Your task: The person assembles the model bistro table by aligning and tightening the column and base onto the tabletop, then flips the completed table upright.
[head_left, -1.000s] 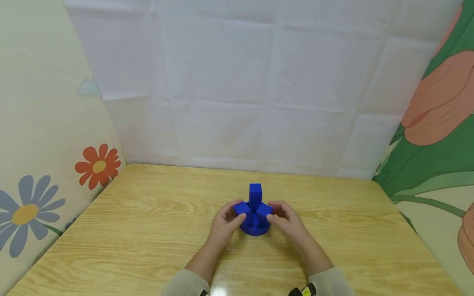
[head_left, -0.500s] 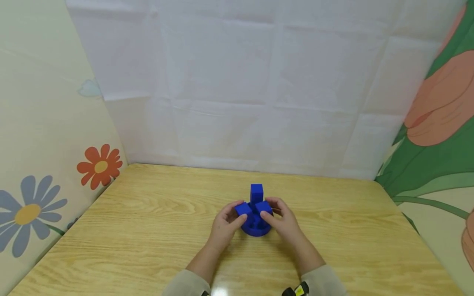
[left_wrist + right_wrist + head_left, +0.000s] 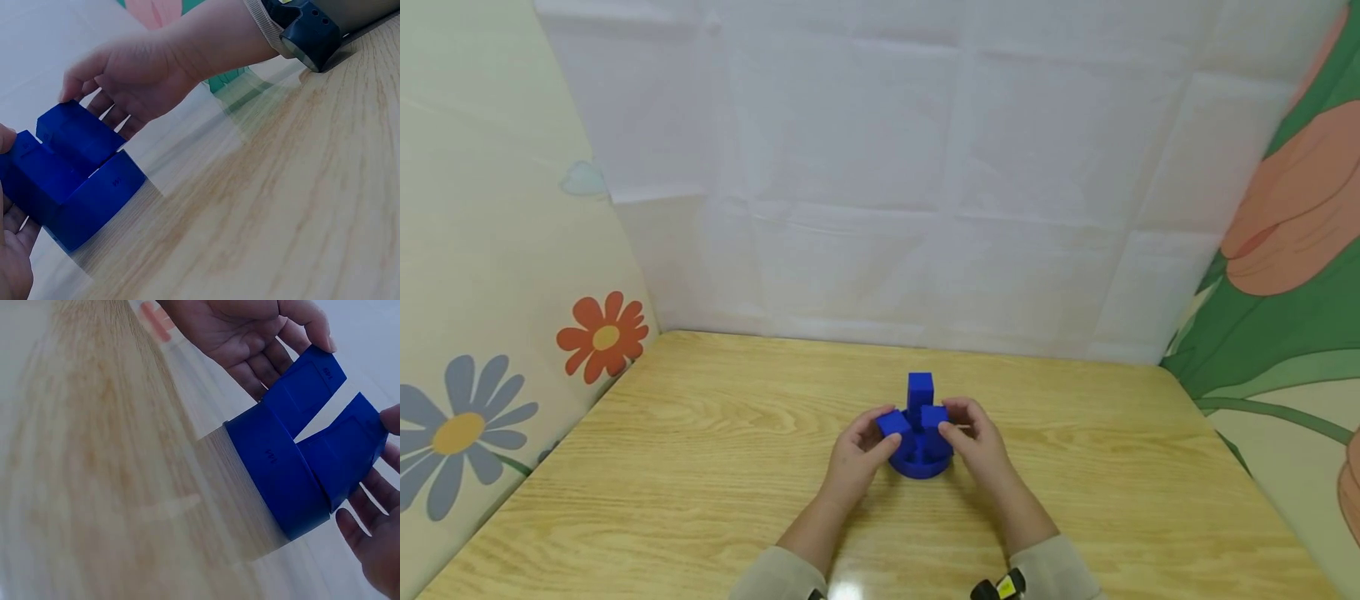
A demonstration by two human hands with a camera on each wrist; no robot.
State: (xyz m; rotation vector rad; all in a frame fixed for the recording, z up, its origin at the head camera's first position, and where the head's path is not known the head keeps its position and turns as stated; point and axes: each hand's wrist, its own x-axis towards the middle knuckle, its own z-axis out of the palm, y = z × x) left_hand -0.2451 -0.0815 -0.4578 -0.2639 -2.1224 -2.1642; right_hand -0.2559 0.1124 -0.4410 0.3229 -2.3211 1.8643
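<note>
Left grip (image 3: 853, 452) and right grip (image 3: 983, 446) in a pinch on blue blocks (image 3: 891, 422), base (image 3: 920, 471) between.

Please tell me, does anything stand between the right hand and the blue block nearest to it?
Nothing visible: the right hand pinches this blue block directly. No other object shows between the block and the round blue base below.

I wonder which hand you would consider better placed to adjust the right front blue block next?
Probably the right hand: it holds the right front block from its own side. The left hand grips the left front block, so it would likely have to let go and reach across.
</note>
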